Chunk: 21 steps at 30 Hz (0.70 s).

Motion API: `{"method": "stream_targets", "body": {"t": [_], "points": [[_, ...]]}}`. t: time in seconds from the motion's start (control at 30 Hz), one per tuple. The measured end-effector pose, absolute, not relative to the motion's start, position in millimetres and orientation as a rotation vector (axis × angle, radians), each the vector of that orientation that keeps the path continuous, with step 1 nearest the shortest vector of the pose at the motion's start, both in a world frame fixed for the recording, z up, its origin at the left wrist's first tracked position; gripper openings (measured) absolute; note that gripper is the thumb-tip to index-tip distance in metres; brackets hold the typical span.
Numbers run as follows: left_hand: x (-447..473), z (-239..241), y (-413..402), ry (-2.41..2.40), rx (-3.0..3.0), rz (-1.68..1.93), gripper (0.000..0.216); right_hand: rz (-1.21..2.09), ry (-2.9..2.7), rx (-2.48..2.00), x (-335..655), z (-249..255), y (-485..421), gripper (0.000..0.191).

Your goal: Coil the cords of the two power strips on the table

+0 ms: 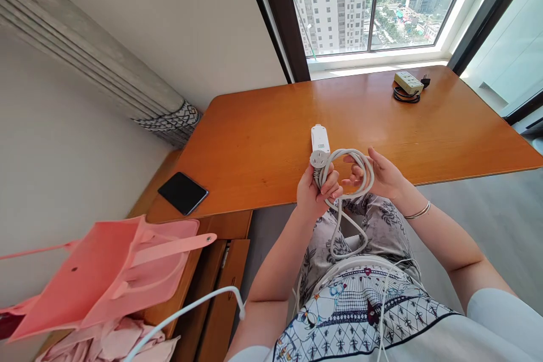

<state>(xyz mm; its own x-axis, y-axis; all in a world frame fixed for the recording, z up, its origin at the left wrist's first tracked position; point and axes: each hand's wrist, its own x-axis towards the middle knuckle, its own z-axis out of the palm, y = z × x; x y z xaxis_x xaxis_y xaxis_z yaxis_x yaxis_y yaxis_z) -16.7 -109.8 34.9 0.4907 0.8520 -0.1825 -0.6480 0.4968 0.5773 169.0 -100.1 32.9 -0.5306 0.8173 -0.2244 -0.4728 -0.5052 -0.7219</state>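
My left hand (316,192) is closed around one side of a coiled white power cord (368,167), just above the table's front edge. Beside its thumb sits a round white plug (319,159) with pins facing up. A white power strip (320,137) stretches beyond the plug, over the tabletop. On the coil's other side is my right hand (384,176), fingers curled loosely about the loops and thumb raised. Its fingertips show through the middle of the coil. A slack length of cord hangs from the coil into my lap.
The brown wooden table (263,141) runs up to the window. A beige power strip (408,83) with a black cord lies at its far right. A black phone (183,193) rests at the left edge. Lower left are a pink bag (110,271) and a bent white tube (190,308).
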Motion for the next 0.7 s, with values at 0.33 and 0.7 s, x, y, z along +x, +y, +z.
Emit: {"method": "stream_targets", "body": {"t": [0.33,0.7], "points": [[-15.0,35.4,-112.1,0.491,0.48,0.947,0.059,2.076,-0.644,-0.668,170.3,20.8,-105.2,0.031],[-16.2,33.6,-108.3,0.466,0.397,0.943,0.058,2.127,-0.511,-0.471,164.6,16.7,-105.0,0.037]]}}
